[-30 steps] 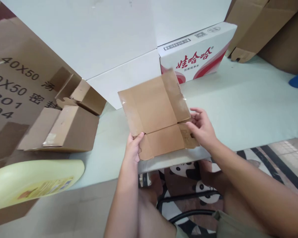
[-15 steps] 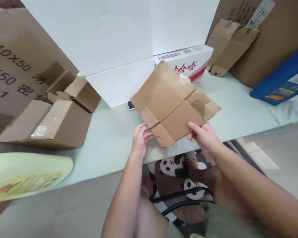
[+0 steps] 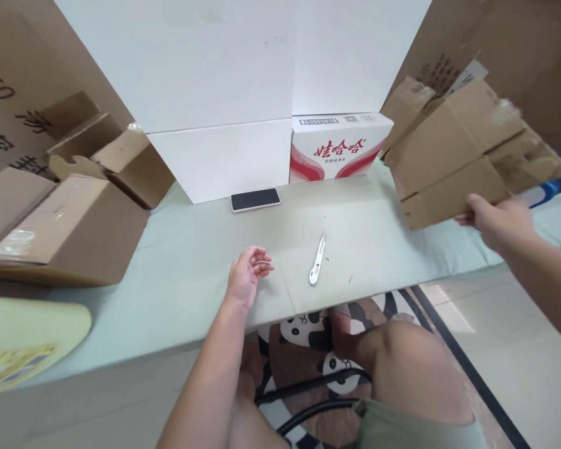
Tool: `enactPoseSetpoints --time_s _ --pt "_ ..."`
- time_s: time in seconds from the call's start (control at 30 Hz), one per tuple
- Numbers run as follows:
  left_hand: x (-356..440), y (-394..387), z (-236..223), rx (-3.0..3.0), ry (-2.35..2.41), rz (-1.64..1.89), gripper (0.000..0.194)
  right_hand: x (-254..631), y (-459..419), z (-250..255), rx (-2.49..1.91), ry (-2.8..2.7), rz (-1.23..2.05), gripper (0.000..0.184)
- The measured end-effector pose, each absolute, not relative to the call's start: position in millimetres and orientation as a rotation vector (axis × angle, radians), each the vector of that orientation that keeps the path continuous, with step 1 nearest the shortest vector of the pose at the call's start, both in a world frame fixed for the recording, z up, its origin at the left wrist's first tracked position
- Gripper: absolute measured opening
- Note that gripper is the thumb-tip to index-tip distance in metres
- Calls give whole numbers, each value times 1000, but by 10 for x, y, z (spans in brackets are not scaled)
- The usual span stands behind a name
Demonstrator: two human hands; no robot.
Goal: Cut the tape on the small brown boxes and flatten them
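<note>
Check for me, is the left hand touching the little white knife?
Apart. The head view shows bare pale cloth between the left hand and the white knife.

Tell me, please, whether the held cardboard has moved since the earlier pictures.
Yes, the cardboard has gone from partly covering the red-lettered box to its right.

Black-screened phone (image 3: 255,199) near the red-and-white box (image 3: 334,163)
</note>
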State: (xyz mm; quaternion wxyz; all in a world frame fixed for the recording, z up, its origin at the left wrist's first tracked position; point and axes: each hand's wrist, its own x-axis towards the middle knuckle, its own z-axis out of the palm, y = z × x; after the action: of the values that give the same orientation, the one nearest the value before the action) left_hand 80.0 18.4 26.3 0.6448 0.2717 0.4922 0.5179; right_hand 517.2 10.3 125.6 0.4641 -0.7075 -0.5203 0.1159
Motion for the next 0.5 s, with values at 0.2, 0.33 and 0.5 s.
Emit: enactPoseSetpoints --time_s 0.2,0.33,0.5 --pt "816 345 211 591 1079 1176 37 5251 1179 1280 -1860 -1029 489 16" --pt "835 375 261 564 1041 1196 37 4848 919 872 -1932 -1157 823 16" --pt "809 280 368 505 980 1216 39 4025 362 526 -1829 -2108 1323 15"
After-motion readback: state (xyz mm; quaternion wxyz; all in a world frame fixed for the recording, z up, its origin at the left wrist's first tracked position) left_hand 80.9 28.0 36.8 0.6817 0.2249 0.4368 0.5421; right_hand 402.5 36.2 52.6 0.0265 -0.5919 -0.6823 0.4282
